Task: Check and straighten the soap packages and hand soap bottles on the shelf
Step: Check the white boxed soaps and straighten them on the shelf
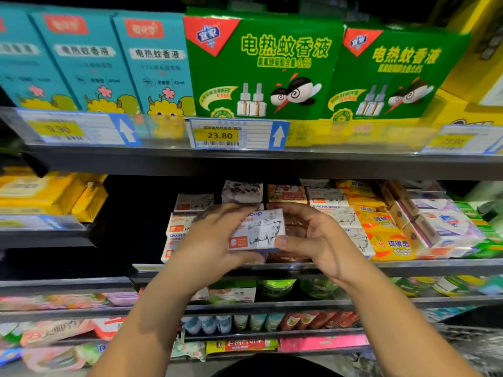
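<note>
Fingers [234, 209] of both hands are curled round a white goat soap box [261, 229], which is gripped at its left end by the left hand [212, 238] and at its right end by the right hand [313, 236] and is held tilted just in front of the middle shelf [435, 263]. Matching goat soap boxes [343, 217] are stacked behind it, with yellow soap packs [392, 243] seen to the right. Green boxes [266, 69] are stood on the shelf above.

Goat soap box [257, 231]: white, printed with a sketched grey goat, orange square, blue lettering.
Green boxes [264, 69]: lettered in yellow, red triangle at corner.
Teal boxes [155, 63]: marked with pink flowers.
</note>
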`<move>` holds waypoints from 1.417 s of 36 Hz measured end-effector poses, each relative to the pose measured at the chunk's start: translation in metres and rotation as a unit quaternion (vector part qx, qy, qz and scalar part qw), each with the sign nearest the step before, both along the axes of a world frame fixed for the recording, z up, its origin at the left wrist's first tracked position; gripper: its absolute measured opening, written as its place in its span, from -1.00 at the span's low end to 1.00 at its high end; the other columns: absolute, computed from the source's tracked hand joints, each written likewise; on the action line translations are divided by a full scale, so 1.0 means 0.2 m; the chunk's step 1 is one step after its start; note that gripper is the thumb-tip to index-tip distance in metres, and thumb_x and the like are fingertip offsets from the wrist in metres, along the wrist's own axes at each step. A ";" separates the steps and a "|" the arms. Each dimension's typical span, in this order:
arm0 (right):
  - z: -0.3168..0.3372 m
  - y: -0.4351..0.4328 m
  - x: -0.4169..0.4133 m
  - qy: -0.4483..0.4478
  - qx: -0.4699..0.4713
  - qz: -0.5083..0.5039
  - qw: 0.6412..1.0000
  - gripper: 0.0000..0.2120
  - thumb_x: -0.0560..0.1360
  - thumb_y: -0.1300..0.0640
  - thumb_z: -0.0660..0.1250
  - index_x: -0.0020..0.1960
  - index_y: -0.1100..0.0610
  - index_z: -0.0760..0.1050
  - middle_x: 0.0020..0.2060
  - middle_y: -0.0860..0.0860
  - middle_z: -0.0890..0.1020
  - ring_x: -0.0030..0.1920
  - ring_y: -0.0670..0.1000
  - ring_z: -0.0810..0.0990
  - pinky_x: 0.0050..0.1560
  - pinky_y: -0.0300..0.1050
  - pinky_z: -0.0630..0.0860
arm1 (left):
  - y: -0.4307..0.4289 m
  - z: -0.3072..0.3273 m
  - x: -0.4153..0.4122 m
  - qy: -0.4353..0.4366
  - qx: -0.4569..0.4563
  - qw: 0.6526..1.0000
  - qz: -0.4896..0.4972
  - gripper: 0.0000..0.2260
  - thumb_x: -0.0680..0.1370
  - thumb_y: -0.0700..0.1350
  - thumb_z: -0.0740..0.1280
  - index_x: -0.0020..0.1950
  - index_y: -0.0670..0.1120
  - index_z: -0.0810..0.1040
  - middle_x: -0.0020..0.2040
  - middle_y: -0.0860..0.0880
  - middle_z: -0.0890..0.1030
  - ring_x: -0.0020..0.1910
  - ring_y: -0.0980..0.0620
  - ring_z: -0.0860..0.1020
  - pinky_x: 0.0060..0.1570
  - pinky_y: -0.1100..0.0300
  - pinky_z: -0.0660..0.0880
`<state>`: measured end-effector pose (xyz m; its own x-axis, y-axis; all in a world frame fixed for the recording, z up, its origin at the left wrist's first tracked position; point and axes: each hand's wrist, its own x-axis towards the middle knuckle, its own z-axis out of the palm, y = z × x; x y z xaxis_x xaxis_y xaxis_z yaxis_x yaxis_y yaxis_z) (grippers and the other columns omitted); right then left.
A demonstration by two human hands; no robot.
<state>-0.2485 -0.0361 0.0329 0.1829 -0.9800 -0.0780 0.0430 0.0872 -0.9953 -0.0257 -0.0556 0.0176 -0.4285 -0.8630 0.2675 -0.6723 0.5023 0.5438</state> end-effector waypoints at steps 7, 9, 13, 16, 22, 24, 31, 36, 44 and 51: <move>0.02 -0.06 0.11 0.013 -0.014 0.003 1.000 -0.54 0.35 0.23 0.55 0.20 0.00 0.55 0.11 0.05 0.68 0.07 0.01 0.67 0.01 -0.16 0.62 | -0.03 0.00 0.08 0.019 0.037 0.998 0.038 -0.27 0.38 0.21 0.53 0.47 0.10 0.35 0.22 0.18 0.39 0.18 0.19 0.42 0.18 0.31 0.39; 0.00 -0.08 0.15 0.009 -0.008 -0.005 1.000 -0.70 0.50 0.26 0.43 0.17 -0.01 0.57 0.05 -0.02 0.69 0.06 -0.06 0.67 0.01 -0.20 0.62 | -0.06 -0.04 0.12 0.062 0.056 0.995 0.060 -0.33 0.39 0.13 0.54 0.44 0.08 0.39 0.17 0.16 0.40 0.15 0.19 0.44 0.11 0.41 0.37; -0.06 -0.14 0.21 0.255 -0.069 -0.029 0.964 -0.73 0.58 0.08 0.37 0.27 -0.04 0.57 0.10 -0.09 0.64 0.06 -0.13 0.60 -0.03 -0.41 0.44 | -0.12 -0.13 0.21 0.118 0.073 0.979 0.152 -0.39 0.44 0.00 0.53 0.45 0.04 0.42 0.17 0.07 0.44 0.16 0.13 0.46 0.13 0.36 0.35; -0.09 -0.16 0.27 0.452 -0.130 0.012 0.882 -0.60 0.61 -0.07 0.28 0.43 -0.06 0.44 0.33 -0.06 0.52 0.34 -0.08 0.40 0.24 -0.27 0.33 | -0.22 -0.18 0.28 0.158 0.094 0.968 0.169 -0.41 0.46 -0.08 0.53 0.45 0.00 0.43 0.23 0.09 0.48 0.20 0.12 0.48 0.20 0.32 0.38; -0.15 -0.20 0.39 0.575 -0.145 0.073 0.802 -0.45 0.63 -0.21 0.12 0.55 -0.01 0.22 0.58 0.00 0.18 0.59 0.09 0.01 0.51 -0.04 0.09 | -0.42 -0.24 0.38 0.161 0.133 0.955 0.211 -0.37 0.49 -0.18 0.49 0.51 -0.16 0.33 0.36 -0.04 0.45 0.29 0.04 0.47 0.20 0.25 0.41; -0.19 -0.22 0.40 0.606 -0.157 0.065 0.777 -0.41 0.63 -0.23 0.08 0.56 0.05 0.19 0.60 0.06 0.08 0.59 0.12 -0.04 0.54 0.03 0.00 | -0.49 -0.27 0.38 0.104 0.110 0.961 0.233 -0.37 0.50 -0.14 0.49 0.51 -0.17 0.32 0.41 -0.13 0.42 0.36 -0.04 0.42 0.25 0.22 0.37; -0.22 -0.22 0.40 0.621 -0.193 0.062 0.757 -0.43 0.60 -0.28 -0.02 0.51 -0.04 0.26 0.58 0.03 0.14 0.58 0.10 0.06 0.53 0.07 0.13 | -0.68 -0.28 0.35 -0.030 0.081 0.968 0.237 -0.39 0.55 -0.10 0.41 0.54 -0.14 0.27 0.50 -0.24 0.27 0.50 -0.18 0.22 0.40 0.14 0.19; -0.22 -0.20 0.41 0.609 -0.208 0.042 0.765 -0.43 0.57 -0.30 -0.02 0.41 -0.02 0.40 0.51 0.04 0.29 0.52 0.15 0.21 0.45 0.06 0.26 | -0.79 -0.27 0.32 -0.055 0.071 0.969 0.230 -0.45 0.57 -0.12 0.35 0.54 0.00 0.29 0.46 -0.26 0.30 0.44 -0.26 0.26 0.42 0.09 0.23; -0.26 -0.23 0.39 0.601 -0.208 0.038 0.771 -0.40 0.63 -0.22 0.09 0.60 -0.02 0.10 0.60 -0.01 0.10 0.60 0.02 -0.02 0.58 -0.04 -0.04 | -0.92 -0.30 0.35 -0.124 0.100 0.978 0.134 -0.53 0.65 -0.19 0.24 0.55 0.06 0.29 0.53 -0.17 0.18 0.51 -0.19 0.19 0.42 0.20 0.14; -0.28 -0.23 0.39 0.618 -0.189 0.046 0.761 -0.32 0.61 -0.31 -0.06 0.62 -0.01 -0.02 0.62 -0.02 -0.02 0.61 0.00 -0.13 0.57 -0.07 -0.18 | -0.91 -0.34 0.34 -0.138 0.100 0.981 0.094 -0.63 0.70 -0.22 0.09 0.50 -0.03 0.37 0.55 -0.07 0.23 0.55 -0.08 0.15 0.38 0.30 0.10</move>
